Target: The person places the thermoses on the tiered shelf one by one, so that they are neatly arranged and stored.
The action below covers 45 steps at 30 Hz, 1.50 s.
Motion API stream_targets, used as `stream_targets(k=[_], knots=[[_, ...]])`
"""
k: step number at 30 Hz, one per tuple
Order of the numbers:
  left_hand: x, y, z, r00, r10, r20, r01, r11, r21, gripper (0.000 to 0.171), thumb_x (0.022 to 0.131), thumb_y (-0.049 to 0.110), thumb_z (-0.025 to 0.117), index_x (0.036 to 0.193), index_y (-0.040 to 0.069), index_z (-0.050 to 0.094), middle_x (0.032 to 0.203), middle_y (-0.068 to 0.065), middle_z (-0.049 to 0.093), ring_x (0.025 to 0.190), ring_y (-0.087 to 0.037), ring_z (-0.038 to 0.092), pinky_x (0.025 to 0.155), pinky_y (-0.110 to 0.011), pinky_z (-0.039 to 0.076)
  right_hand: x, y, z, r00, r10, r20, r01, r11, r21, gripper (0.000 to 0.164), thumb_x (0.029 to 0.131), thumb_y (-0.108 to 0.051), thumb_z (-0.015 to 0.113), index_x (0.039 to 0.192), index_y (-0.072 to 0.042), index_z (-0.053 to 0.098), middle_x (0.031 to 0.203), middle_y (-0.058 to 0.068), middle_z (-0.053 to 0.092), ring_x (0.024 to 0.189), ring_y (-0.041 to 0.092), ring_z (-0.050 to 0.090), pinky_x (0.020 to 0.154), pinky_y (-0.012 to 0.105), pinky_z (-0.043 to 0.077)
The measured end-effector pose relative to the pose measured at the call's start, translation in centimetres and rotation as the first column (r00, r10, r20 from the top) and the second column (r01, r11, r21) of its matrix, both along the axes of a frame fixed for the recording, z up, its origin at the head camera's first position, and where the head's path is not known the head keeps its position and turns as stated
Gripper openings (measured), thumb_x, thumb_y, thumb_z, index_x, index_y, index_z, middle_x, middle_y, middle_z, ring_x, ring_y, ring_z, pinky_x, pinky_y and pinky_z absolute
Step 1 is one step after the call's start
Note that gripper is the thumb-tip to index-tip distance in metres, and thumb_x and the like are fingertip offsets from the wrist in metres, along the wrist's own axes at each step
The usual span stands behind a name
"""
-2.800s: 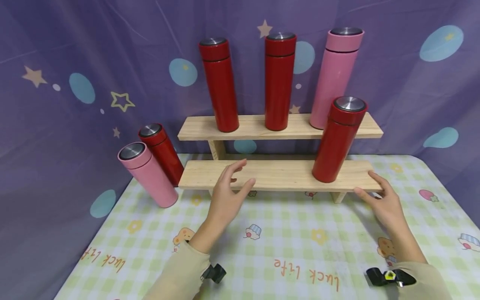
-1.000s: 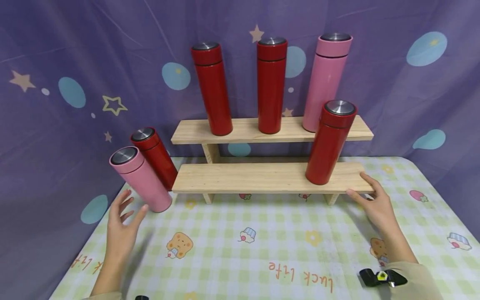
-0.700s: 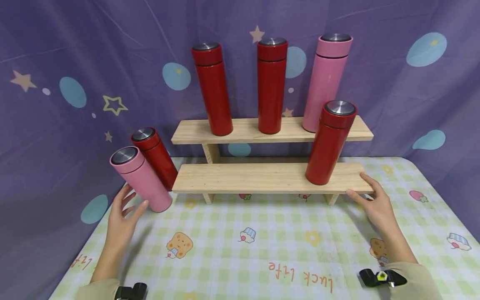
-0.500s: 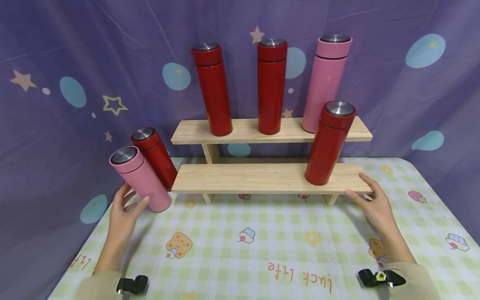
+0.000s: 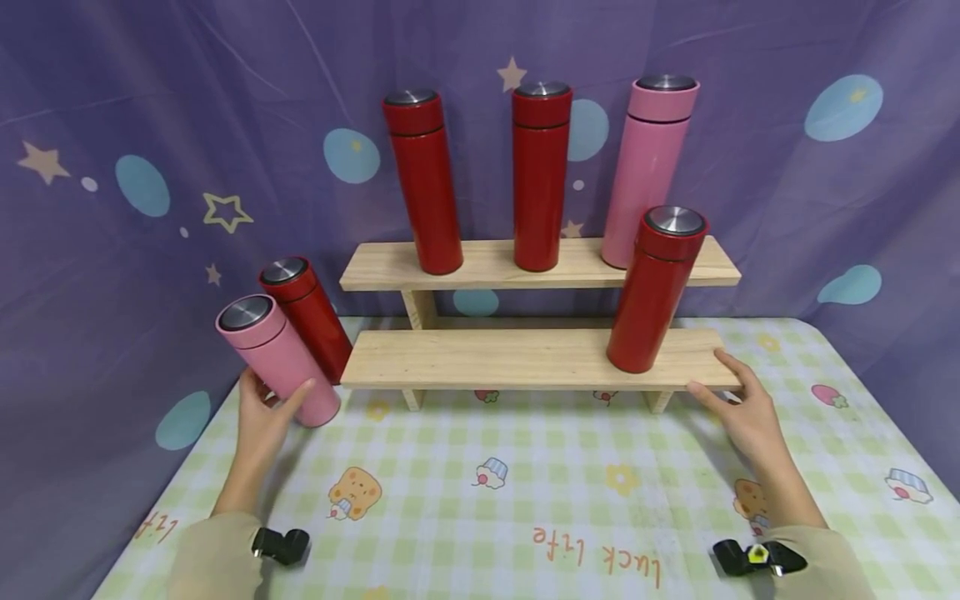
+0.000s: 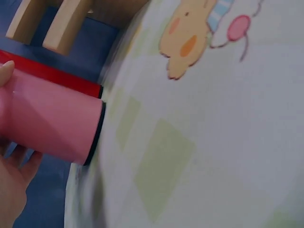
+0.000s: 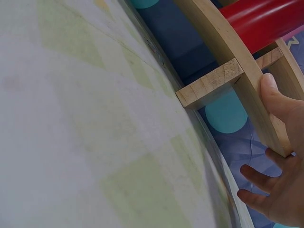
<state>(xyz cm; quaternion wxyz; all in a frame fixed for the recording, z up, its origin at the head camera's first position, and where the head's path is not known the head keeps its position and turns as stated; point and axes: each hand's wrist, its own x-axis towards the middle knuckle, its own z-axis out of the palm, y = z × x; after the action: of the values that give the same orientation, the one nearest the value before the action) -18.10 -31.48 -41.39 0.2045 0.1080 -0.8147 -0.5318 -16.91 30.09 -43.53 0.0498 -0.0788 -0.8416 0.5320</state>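
Observation:
A pink thermos (image 5: 283,367) stands on the table left of the two-tier wooden shelf (image 5: 480,358). My left hand (image 5: 258,421) holds it low on its body, thumb in front and the other fingers behind it. The left wrist view shows the pink thermos (image 6: 50,116) with its dark base at the cloth. My right hand (image 5: 742,412) grips the right front corner of the lower board, the thumb on the front edge. In the right wrist view the thumb lies on the board's edge (image 7: 251,95), with the lower fingers spread below its end.
A red thermos (image 5: 307,321) stands close behind the pink one. Another red thermos (image 5: 648,304) is on the lower board's right part. The upper board bears two red thermoses (image 5: 425,187) and a pink thermos (image 5: 648,167). A purple curtain (image 5: 225,108) hangs behind the checked tablecloth (image 5: 450,517).
My left hand has moved from in front of the shelf leftward to the pink thermos, and its fingers have closed round it. My right hand stays at the shelf corner.

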Motion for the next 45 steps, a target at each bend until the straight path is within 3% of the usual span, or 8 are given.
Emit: stream_targets(k=[9,22,30,36,45], knots=[[-0.6,0.5,-0.6,1.000,0.027,0.014,-0.028,0.999,0.033,0.084,0.089,0.026,0.075,0.153,0.018,0.021,0.144,-0.007,0.040,0.124,-0.017,0.043,0.102,-0.036,0.037,-0.1,0.0,0.0,1.000,0.000,-0.003,0.000,1.000,0.002,0.088,0.093,-0.046,0.067,0.160,-0.020,0.016,0.161,0.023,0.013,0.139,0.054,0.023,0.101,0.070,0.030],[-0.7,0.7,-0.7,0.996,0.087,-0.032,-0.085,0.994,0.067,0.082,0.085,0.025,0.080,0.151,0.020,0.032,0.138,-0.002,0.048,0.115,-0.010,0.046,0.092,-0.026,0.038,-0.1,0.1,0.1,1.000,-0.005,-0.018,0.005,1.000,0.018,0.087,0.093,-0.045,0.067,0.160,-0.019,0.017,0.160,0.024,0.015,0.138,0.054,0.025,0.102,0.070,0.028],[0.0,1.1,-0.4,0.990,0.128,-0.061,-0.123,0.989,0.078,0.077,0.085,0.025,0.080,0.149,0.021,0.037,0.133,0.003,0.050,0.112,-0.007,0.046,0.090,-0.024,0.037,-0.1,0.1,-0.2,1.000,-0.003,-0.027,0.004,1.000,0.013,0.087,0.093,-0.044,0.067,0.160,-0.017,0.018,0.161,0.023,0.015,0.137,0.054,0.027,0.102,0.069,0.029],[1.0,1.5,0.5,0.978,0.146,-0.148,-0.132,0.986,0.102,0.071,0.084,0.022,0.081,0.144,0.022,0.043,0.127,0.007,0.053,0.110,-0.008,0.048,0.089,-0.023,0.037,-0.2,0.1,-0.3,1.000,-0.008,-0.017,0.008,1.000,0.014,0.087,0.093,-0.045,0.067,0.160,-0.018,0.018,0.161,0.024,0.015,0.137,0.055,0.025,0.101,0.070,0.030],[2.3,2.2,1.8,0.938,0.160,-0.307,-0.120,0.982,0.146,0.057,0.080,0.008,0.081,0.130,0.018,0.056,0.110,0.007,0.059,0.096,-0.011,0.053,0.081,-0.020,0.039,-0.2,0.2,-0.3,1.000,-0.005,-0.016,0.005,1.000,0.021,0.087,0.093,-0.046,0.067,0.160,-0.020,0.018,0.159,0.026,0.017,0.138,0.054,0.025,0.100,0.070,0.030]])
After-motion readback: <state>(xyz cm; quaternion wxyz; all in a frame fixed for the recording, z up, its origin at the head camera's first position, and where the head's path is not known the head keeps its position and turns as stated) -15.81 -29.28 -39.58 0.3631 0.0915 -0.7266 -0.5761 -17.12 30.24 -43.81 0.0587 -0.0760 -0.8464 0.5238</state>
